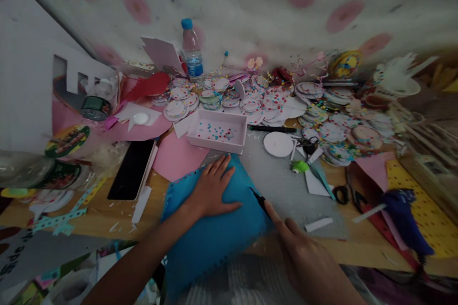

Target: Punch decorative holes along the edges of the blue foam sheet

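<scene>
A blue sheet (229, 228) with a hole-patterned border lies at the table's front edge and hangs partly over it. My left hand (213, 186) is spread flat on the sheet, fingers apart, pressing on its upper part. In my right hand (296, 243) is a slim black craft knife (259, 198), its thin tip on the sheet near the right border. The index finger stretches along the handle. Just beyond the sheet stands a shallow white box (217, 147) with small red and blue dots inside. Under the sheet's right side is a grey mat (286, 205).
A phone (131, 169) and plastic bottles (39, 170) lie at left. Piles of decorated paper discs (265, 97) and an upright water bottle (192, 50) line the back. To the right are scissors (348, 190), a blue glue gun (408, 219) and a white disc (278, 144).
</scene>
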The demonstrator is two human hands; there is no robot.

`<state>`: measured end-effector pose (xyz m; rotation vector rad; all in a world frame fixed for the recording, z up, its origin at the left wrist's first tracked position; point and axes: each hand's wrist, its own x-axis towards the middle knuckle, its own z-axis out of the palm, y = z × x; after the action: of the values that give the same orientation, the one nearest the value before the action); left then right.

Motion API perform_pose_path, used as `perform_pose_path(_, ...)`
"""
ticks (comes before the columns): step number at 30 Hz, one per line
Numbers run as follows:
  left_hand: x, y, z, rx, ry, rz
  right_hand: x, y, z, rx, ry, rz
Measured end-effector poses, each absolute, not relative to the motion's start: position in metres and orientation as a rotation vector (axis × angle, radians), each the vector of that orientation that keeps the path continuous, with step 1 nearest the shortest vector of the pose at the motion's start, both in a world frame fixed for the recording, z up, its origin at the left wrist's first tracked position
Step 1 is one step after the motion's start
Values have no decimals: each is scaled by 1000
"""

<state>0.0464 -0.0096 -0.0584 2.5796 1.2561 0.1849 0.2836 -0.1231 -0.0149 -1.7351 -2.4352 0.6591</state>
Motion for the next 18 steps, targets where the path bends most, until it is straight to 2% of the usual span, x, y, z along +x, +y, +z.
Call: perform_pose_path(18, 47, -10, -60, 2606, 1258, 251, 314, -183, -23, -1877, -2349, 741)
